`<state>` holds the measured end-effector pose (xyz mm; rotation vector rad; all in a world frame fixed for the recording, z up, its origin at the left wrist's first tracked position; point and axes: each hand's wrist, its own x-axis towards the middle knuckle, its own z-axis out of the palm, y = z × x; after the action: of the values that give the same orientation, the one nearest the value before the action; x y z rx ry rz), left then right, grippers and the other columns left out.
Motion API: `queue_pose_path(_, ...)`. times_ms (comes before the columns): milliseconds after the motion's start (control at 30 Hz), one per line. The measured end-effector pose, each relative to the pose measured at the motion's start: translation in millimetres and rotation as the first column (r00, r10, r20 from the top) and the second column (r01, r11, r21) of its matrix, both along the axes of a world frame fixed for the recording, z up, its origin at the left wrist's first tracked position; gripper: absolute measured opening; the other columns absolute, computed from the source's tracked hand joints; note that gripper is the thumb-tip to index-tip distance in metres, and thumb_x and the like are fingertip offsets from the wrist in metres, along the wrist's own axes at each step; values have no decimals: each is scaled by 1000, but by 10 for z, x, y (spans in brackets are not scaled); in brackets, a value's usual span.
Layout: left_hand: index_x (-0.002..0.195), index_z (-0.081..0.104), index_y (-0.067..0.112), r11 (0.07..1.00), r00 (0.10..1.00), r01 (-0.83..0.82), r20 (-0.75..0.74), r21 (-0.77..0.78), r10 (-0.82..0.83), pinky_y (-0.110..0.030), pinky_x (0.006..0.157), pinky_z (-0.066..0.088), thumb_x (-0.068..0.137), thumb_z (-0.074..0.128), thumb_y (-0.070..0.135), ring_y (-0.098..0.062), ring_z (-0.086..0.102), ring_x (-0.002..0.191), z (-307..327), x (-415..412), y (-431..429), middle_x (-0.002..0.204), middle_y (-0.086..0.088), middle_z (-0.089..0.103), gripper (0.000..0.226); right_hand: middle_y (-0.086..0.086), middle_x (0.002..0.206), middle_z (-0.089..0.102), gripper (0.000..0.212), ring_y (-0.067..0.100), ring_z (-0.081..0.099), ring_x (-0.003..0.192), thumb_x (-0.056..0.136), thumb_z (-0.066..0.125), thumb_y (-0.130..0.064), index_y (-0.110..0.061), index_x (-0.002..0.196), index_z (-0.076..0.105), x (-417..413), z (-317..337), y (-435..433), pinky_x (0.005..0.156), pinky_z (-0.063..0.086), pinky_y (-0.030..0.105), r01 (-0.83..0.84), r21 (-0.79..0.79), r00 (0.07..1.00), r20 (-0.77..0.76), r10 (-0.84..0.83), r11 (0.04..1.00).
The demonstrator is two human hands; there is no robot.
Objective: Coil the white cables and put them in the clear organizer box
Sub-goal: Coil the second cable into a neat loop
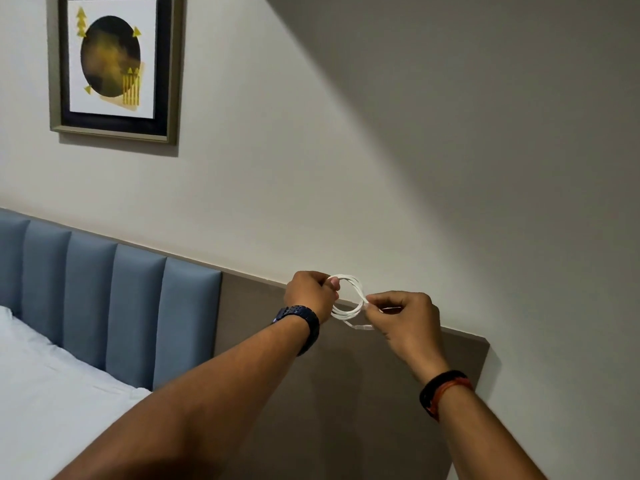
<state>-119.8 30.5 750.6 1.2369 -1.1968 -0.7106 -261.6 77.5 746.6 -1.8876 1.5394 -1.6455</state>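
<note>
A white cable (353,289) is wound into a small round coil and held up in the air in front of the wall. My left hand (310,294) grips the coil's left side, with a dark watch on that wrist. My right hand (405,318) pinches the coil's lower right part, where the cable's loose end (360,327) sticks out below the fingers. A black and orange band sits on my right wrist. The clear organizer box is not in view.
A blue padded headboard (104,299) and a white bed sheet (45,393) lie at the lower left. A brown wall panel (363,393) runs behind my arms. A framed picture (114,64) hangs on the wall at the upper left.
</note>
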Motion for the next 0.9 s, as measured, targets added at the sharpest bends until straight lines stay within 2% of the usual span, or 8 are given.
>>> queue_pose_path(133, 63, 68, 20, 998, 998, 61, 8, -15, -61, -43, 73, 59, 87, 61, 21, -26, 68, 70, -1, 13, -3, 66, -4, 69, 25, 9, 64, 73, 15, 16, 68, 55, 79, 70, -2, -15, 73, 75, -120, 2, -12, 54, 56, 23, -158, 26, 938, 316, 142, 987)
queue_pose_path(233, 66, 68, 16, 987, 988, 151, -35, -50, -153, -42, 72, 60, 90, 58, 17, -21, 62, 61, 15, 7, 6, 60, -2, 63, 26, 13, 66, 70, 9, 12, 62, 47, 84, 64, 0, -7, 80, 68, -141, -6, -92, 47, 52, 19, -128, 35, 884, 456, 98, 991)
queue_pose_path(333, 70, 68, 10, 959, 953, 267, -120, -90, -277, -39, 65, 61, 92, 56, 14, -16, 56, 54, 33, 27, 40, 55, 0, 57, 25, 11, 67, 66, 8, 8, 59, 45, 86, 62, 1, -5, 81, 62, -118, -16, -184, 47, 52, 18, -99, 26, 865, 497, 73, 995)
queue_pose_path(467, 73, 69, 9, 935, 930, 340, -114, -100, -350, -37, 65, 60, 92, 56, 14, -11, 56, 51, 26, 27, 88, 55, 0, 56, 24, 12, 71, 69, 13, 17, 64, 57, 81, 67, 3, -7, 72, 68, -76, -9, -291, 66, 57, 30, -11, 21, 838, 545, -2, 1000)
queue_pose_path(533, 72, 69, 10, 944, 941, 317, -94, -97, -325, -36, 63, 60, 92, 56, 14, -10, 56, 49, 36, -2, 94, 56, -1, 57, 24, 8, 70, 71, 16, 17, 67, 61, 79, 69, 3, -10, 69, 71, -11, -18, -314, 69, 57, 30, -15, 38, 833, 553, -8, 999)
queue_pose_path(633, 69, 68, 12, 962, 964, 254, -57, -98, -261, -35, 61, 60, 91, 56, 14, -13, 57, 51, 65, -13, 83, 57, -2, 58, 25, 3, 68, 72, 20, 12, 66, 62, 77, 69, 1, -15, 66, 73, 61, -33, -317, 62, 54, 23, -64, 56, 839, 543, 24, 996)
queue_pose_path(767, 66, 69, 14, 980, 984, 175, -13, -96, -177, -41, 67, 61, 90, 57, 15, -18, 59, 54, 73, 0, 65, 58, -3, 62, 26, 12, 65, 69, 18, 22, 62, 64, 73, 68, -14, 0, 63, 70, 56, 3, -285, 67, 51, 35, -168, 102, 844, 529, 90, 980)
queue_pose_path(900, 67, 70, 16, 978, 985, 172, 35, -120, -169, -43, 68, 60, 89, 58, 16, -19, 61, 56, 82, -17, 77, 58, -1, 64, 25, 11, 70, 75, 7, 24, 72, 69, 74, 78, -13, -7, 73, 75, 42, 35, -224, 69, 59, 34, -207, 92, 876, 462, 142, 974)
